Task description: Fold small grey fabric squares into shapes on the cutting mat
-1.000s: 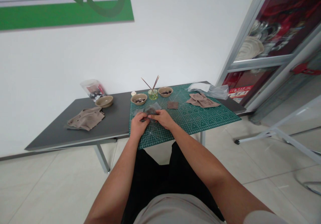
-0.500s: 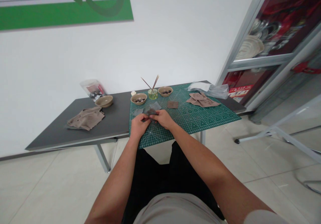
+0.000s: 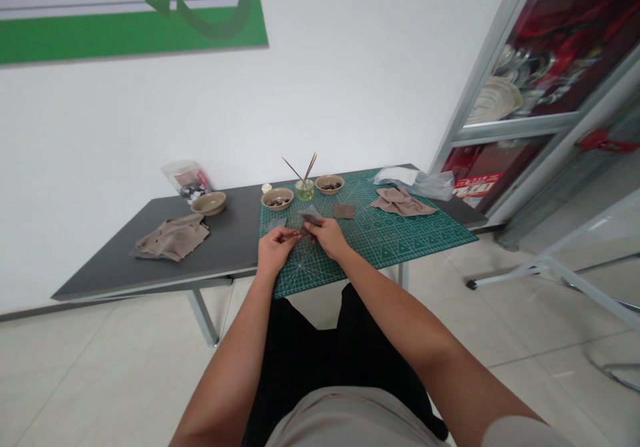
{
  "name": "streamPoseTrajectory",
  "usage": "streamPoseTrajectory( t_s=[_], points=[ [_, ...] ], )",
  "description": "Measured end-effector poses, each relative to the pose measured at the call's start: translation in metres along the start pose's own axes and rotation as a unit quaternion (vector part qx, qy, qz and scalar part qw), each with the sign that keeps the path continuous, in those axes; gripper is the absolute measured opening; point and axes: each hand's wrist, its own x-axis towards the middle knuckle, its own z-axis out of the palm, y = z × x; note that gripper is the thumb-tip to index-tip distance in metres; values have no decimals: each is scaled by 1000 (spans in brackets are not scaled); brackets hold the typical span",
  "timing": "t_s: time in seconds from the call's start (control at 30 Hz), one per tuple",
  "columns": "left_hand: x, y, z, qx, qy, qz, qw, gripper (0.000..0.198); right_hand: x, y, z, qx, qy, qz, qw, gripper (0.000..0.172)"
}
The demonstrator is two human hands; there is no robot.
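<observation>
Above the green cutting mat (image 3: 390,233), my right hand (image 3: 328,236) is closed on a small grey-brown cloth piece (image 3: 307,229), tilted and partly hidden by the fingers. My left hand (image 3: 274,251) pinches at the near left edge of the same piece, fingertips close to the right thumb. Just behind the hands, a translucent grey sheet (image 3: 311,211) is partly covered, and another small sheet (image 3: 278,223) lies past the left fingers. A flat brown square (image 3: 344,211) rests on the mat to the right of my right hand.
Toward the back stand two bowls of dark pieces (image 3: 277,199) (image 3: 329,185) and a glass jar (image 3: 305,190) with thin sticks. Crumpled brown cloth (image 3: 403,202) and a plastic bag (image 3: 430,183) lie right. On the left are brown cloth (image 3: 173,237), a bowl (image 3: 209,203) and a bag (image 3: 186,179).
The cloth piece has turned more upright and now sits mainly in my right hand. My left fingers have shifted to its near left edge. The view has moved slightly.
</observation>
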Motion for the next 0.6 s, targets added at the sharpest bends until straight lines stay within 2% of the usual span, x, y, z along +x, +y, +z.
streamPoseTrajectory(
  t_s=[0.07,0.13,0.2,0.27,0.37,0.47,0.53,0.6],
  points=[
    [1,0,0,-15,31,-9,999,21,-2,-9,-2,-109,45,-44,992,27],
    [2,1,0,-31,62,-2,998,21,-8,-18,-6,-250,62,-124,958,32],
    [4,1,1,-47,80,11,996,19,-18,-25,-11,-377,38,-182,907,39],
    [5,0,1,-62,86,14,994,20,-31,-28,-15,-465,-13,-192,864,37],
    [6,-2,2,-84,70,0,994,31,-47,-27,-20,-516,-65,-173,837,43],
    [6,-3,4,-59,31,-4,998,29,-51,-27,-22,-491,-37,-163,855,53],
    [4,-3,4,-30,-6,2,1000,28,-47,-29,-20,-430,-2,-158,889,50],
    [3,-2,4,-8,-43,15,999,26,-42,-31,-16,-336,2,-139,932,39]
  ],
)
